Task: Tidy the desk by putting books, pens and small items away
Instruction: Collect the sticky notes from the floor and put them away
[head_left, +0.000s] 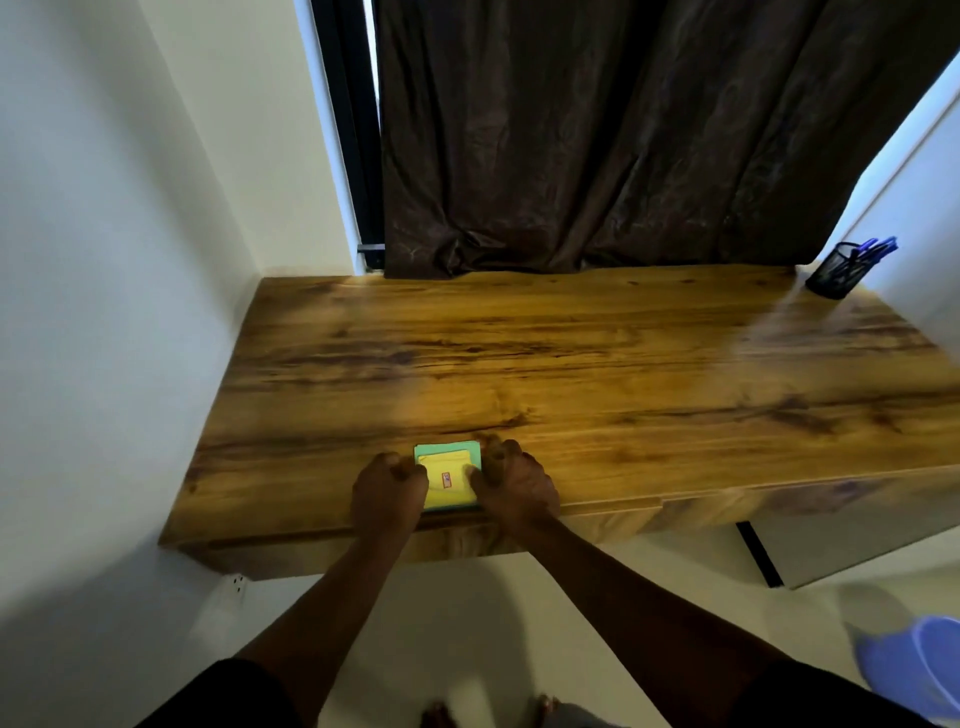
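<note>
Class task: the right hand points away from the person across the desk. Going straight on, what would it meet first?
Probably nothing on the desk: past the right hand lies bare wood until the dark curtain. Depth is uncertain.

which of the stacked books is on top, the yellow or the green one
The yellow book is on top; the green book shows only as a border past its far edge. Left hand and right hand grip the stack.
</note>
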